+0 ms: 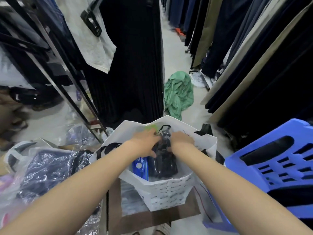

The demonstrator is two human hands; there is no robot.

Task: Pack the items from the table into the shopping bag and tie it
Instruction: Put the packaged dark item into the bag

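Note:
A white shopping bag [166,190] with black handles stands open on a small brown table [152,221]. Both my hands reach into its mouth. My left hand [145,141] and my right hand [182,139] grip a black garment in clear plastic wrap [163,160] from either side, at the bag's top. A blue packet [140,167] stands inside the bag to the left of the garment. Something light green [150,128] shows just beyond my left hand; what it is I cannot tell.
A dark garment in clear plastic [49,168] lies at the left with other wrapped items. A blue plastic stool [277,165] stands at the right. Racks of hanging clothes line both sides of a narrow aisle. A green cloth [179,94] lies on the floor beyond.

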